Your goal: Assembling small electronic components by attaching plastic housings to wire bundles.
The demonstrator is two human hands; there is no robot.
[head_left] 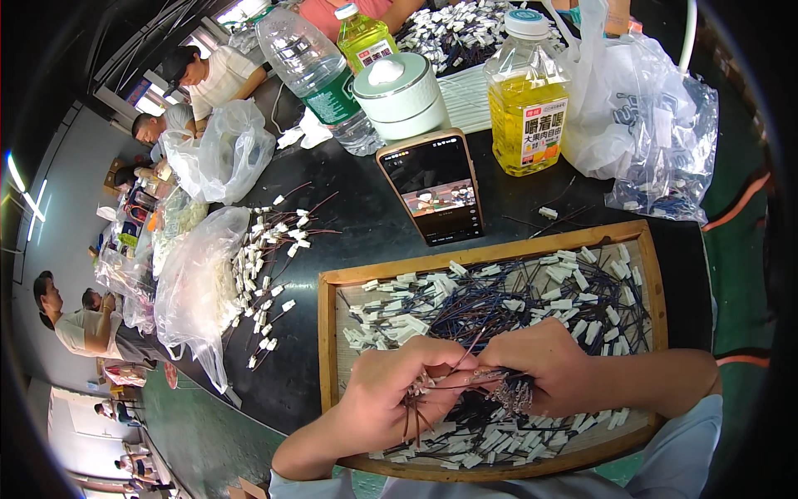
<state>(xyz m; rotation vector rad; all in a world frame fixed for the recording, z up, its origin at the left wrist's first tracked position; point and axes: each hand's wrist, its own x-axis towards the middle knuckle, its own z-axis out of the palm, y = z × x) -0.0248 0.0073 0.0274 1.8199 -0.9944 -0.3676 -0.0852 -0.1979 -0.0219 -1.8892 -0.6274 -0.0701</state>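
Observation:
Both of my hands are close together over a wooden-framed tray [327, 358]. My left hand [378, 395] is closed around a few thin brown wires [413, 420], whose ends hang below the fingers. A thicker bundle of dark wires with bare metal tips [514, 394] sticks out of my closed right hand [540, 358]. Thumbs and fingertips nearly meet, and a wire or two stretches between them. Under the hands, the tray holds many dark blue and black wires [474, 308] with white plastic connectors [399, 328] at their ends.
A phone [432, 187] stands upright beyond the tray, before a lidded pot [403, 100]. Around them are a water bottle [320, 79], yellow drink bottles [528, 100] and plastic bags [632, 100]. Loose connector wires [274, 266] lie left beside a bag [199, 283]. People [216, 79] sit along the table.

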